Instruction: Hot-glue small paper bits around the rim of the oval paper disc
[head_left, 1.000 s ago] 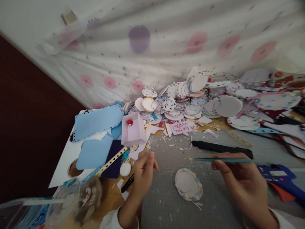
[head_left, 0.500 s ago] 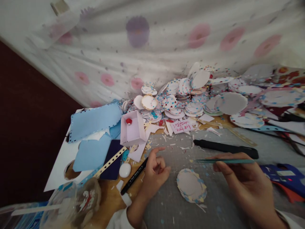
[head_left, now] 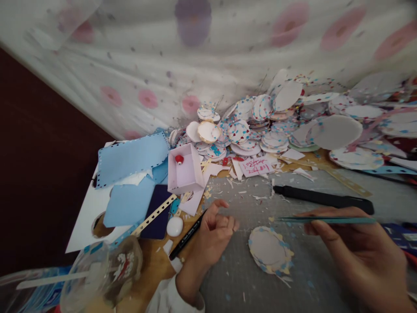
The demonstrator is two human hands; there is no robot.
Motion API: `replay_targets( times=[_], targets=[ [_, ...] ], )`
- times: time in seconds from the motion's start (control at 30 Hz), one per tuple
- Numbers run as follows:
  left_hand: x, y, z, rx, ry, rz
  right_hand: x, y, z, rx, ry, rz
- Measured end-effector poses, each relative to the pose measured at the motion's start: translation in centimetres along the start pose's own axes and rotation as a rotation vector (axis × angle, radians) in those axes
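The surface (head_left: 156,265) is showing smooth, wood-like grain under a matt grey mat (head_left: 237,278). The pen (head_left: 187,239) is looking like black plastic, and the white lid (head_left: 175,226) is shining smoothly. The blue sheets (head_left: 133,158) are appearing matt and papery; the cup (head_left: 86,269) is looking like clear, glossy plastic.

Blue-and-red tool (head_left: 402,240) was cut off at right edge; large purple flower (head_left: 193,21) cropped at top; marker's (head_left: 187,238) small print too tiny to read.

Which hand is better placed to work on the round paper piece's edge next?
Right, I'd say: the right hand already grips the tweezers, tips near the round paper piece. The left hand shows no tool.
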State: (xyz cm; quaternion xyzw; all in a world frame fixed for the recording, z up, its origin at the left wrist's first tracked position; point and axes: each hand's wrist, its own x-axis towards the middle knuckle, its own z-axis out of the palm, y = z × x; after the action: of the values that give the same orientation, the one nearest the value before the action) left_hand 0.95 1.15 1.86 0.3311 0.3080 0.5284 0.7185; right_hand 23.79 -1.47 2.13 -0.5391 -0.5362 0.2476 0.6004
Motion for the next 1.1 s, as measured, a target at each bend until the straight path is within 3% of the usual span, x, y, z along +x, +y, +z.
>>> replay_targets(
  times=[0.43, 0.53, 0.6, 0.7, 0.8, 0.87, 0.97, 1.1],
  targets=[
    [-0.5, 0.6, 0.3, -0.105, 0.102, -0.056, -0.2, -0.1, -0.2, 0.005, 0.002, 0.005],
    [-0.5, 0.5, 0.0, -0.041, 0.094, -0.041, -0.1, -0.1, -0.1, -0.001, 0.008, 0.003],
    [-0.5, 0.4, -0.4, 0.113, 0.086, -0.009, -0.1, 0.0, -0.1, -0.004, 0.014, 0.012],
    [-0.7, 0.5, -0.8, 0.575, 0.078, 0.122, 0.0, 0.2, -0.1, 0.004, 0.008, 0.018],
    [-1.4, 0.4, -0.1, 1.093, -0.013, 0.266, 0.1, 0.3, 0.0, -0.001, -0.018, -0.004],
    [-1.9, 0.0, 0.8, 1.318, -0.078, 0.311, 0.1, 0.3, 0.1, -0.004, -0.036, -0.022],
    [-2.4, -0.9, 1.7, 1.495, -0.058, 0.373, 0.0, 0.4, 0.2, -0.003, -0.065, -0.068],
    [-2.5, -1.7, 1.9, 1.572, -0.031, 0.422, -0.1, 0.7, 0.5, -0.004, -0.081, -0.104]
  ],
)
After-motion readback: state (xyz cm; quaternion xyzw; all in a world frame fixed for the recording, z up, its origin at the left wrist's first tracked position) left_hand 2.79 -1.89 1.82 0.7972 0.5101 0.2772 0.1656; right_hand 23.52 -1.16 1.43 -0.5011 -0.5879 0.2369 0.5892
